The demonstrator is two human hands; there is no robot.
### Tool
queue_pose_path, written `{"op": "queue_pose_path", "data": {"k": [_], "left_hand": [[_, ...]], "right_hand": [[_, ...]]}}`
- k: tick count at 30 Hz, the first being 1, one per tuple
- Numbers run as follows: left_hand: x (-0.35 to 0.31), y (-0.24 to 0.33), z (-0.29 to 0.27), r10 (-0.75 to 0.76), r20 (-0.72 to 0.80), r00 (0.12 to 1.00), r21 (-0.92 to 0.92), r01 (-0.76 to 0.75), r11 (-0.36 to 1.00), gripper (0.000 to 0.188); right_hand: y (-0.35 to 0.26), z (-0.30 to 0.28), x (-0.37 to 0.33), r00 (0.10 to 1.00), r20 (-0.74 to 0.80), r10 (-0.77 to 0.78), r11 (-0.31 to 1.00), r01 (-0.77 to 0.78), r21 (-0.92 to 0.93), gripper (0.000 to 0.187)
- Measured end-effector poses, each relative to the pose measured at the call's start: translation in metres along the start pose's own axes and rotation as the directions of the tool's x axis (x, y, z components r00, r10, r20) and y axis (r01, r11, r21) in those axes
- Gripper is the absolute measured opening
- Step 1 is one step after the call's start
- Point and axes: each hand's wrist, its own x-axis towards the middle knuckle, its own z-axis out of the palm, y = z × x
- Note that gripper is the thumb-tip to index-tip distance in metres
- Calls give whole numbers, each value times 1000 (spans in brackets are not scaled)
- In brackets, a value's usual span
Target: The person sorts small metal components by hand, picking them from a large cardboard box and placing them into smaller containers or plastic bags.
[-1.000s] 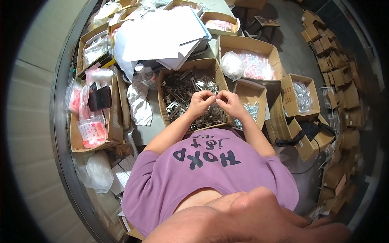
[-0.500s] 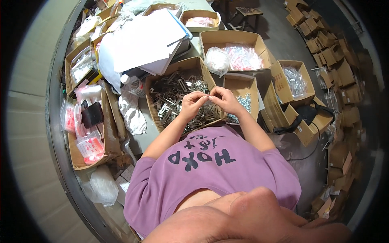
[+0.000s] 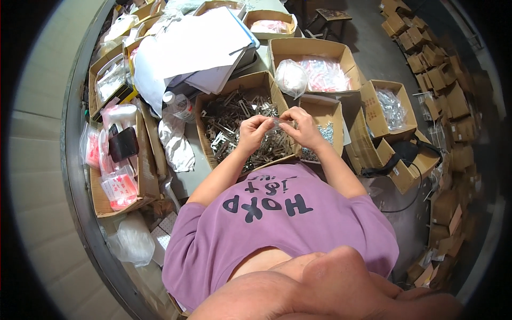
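Two-handed pinch: left hand point(image 3: 254, 132), right hand point(image 3: 303, 129), fingertips nearly closed on some glinty bit point(image 3: 276, 123) over slim metal strips point(image 3: 228, 122) in a cardboard box point(image 3: 202, 140). Can't tell the bit's direction or long axis.

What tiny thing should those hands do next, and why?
Maybe ease the right hand slightly away from the left hand. Their fingertips nearly meet above the metal parts in the cardboard box, seeming to pinch something too small to make out; a gap might show it.
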Motion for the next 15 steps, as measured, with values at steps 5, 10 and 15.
{"op": "queue_pose_path", "data": {"k": [5,10,15], "left_hand": [[0,7,5,253,49,966,257,-257,932,12],[0,7,3,251,32,968,259,-250,933,12],[0,4,-1,133,-85,988,-42,-137,990,15]], "right_hand": [[-2,6,3,997,-17,-80,997,79,-26,14],[-3,11,2,994,2,-114,993,114,-27,13],[-3,-4,-2,998,60,-20,999,18,40,15]]}}
